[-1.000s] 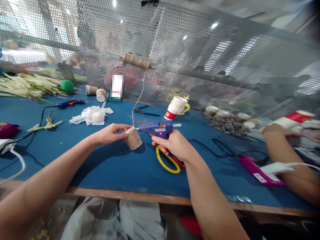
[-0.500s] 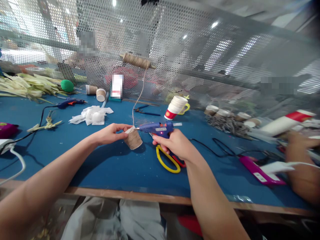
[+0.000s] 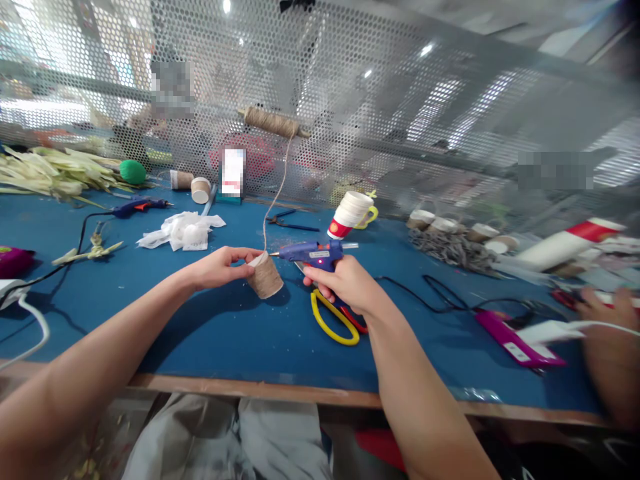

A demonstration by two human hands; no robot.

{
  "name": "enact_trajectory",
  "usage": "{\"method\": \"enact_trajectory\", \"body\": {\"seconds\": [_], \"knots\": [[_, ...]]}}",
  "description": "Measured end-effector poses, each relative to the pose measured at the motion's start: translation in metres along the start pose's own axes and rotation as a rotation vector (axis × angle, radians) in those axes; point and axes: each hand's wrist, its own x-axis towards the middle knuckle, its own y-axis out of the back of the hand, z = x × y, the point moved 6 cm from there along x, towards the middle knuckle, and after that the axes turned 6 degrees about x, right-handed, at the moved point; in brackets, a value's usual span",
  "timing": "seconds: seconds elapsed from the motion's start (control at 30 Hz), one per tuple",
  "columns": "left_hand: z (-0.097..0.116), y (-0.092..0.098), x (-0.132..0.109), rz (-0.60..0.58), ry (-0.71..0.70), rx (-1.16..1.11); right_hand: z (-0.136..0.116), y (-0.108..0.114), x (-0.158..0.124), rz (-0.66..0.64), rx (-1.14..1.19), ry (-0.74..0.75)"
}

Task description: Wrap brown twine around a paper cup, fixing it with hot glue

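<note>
Tilted in my left hand is a small paper cup wrapped in brown twine, its white rim towards my fingers. A strand of twine runs from the cup's rim up to a spool on the perforated panel. My right hand is closed around a blue glue gun with a small red light showing. The gun's nozzle points left, close by the cup's rim; whether it touches is hard to tell. Just below my right hand lie scissors with yellow and red handles.
Pliers, stacked paper cups and crumpled white plastic lie beyond my hands. A second glue gun is at left. Black cord crosses to a purple power strip. Another person's hand is at far right.
The glue gun's nozzle has drawn slightly right, away from the cup's rim. The other person's hand at far right has moved. My left hand keeps its hold on the cup.
</note>
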Motion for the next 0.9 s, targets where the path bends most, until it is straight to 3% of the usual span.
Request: {"method": "enact_trajectory", "body": {"seconds": [0.2, 0.37, 0.47, 0.73, 0.9], "knots": [[0.001, 0.000, -0.001, -0.004, -0.004, 0.020, 0.011, 0.006, 0.009, 0.009, 0.100, -0.037], [0.004, 0.001, -0.001, 0.006, -0.004, 0.061, 0.030, 0.030, 0.027, 0.198, 0.265, -0.072], [0.005, 0.001, -0.001, 0.014, 0.008, 0.087, 0.044, 0.044, 0.041, 0.307, 0.151, -0.143], [0.004, 0.001, -0.002, 0.017, 0.006, 0.132, 0.072, 0.051, 0.070, 0.353, -0.049, -0.207], [0.006, 0.001, -0.002, 0.014, 0.009, 0.148, 0.069, 0.067, 0.074, 0.475, -0.289, -0.208]]}}
